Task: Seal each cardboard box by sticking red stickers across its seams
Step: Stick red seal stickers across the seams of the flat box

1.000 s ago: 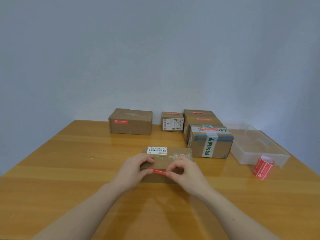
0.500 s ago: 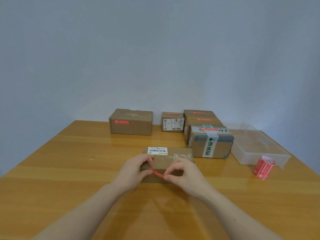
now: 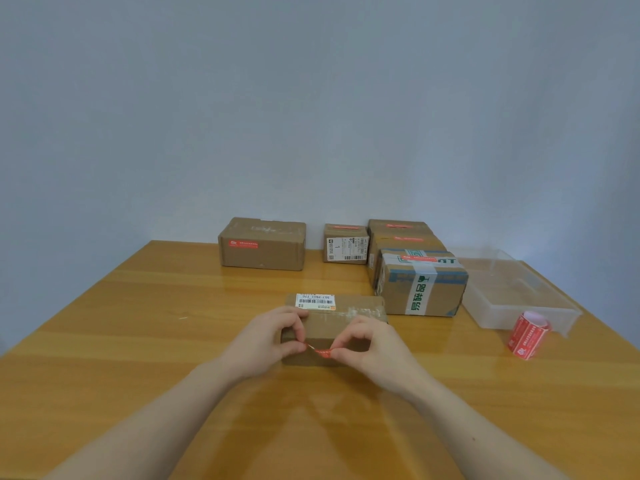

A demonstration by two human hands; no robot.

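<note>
Both hands work at the near face of the cardboard box [image 3: 341,322] with the barcode label, which sits on the worktop [image 3: 138,341] in front of the taped box [image 3: 422,284]. The left hand [image 3: 266,337] and right hand [image 3: 372,344] each pinch one end of a red sticker [image 3: 320,352] between thumb and forefinger, stretched just before the box's front edge. Seemingly the placing step; next, it should be pressed flat across the seam.

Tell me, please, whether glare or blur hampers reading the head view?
Head view: the glossy table shows soft reflections, no harsh glare; the barcode label is sharp enough, the red sticker print between the left hand and right hand too small to read.
</note>
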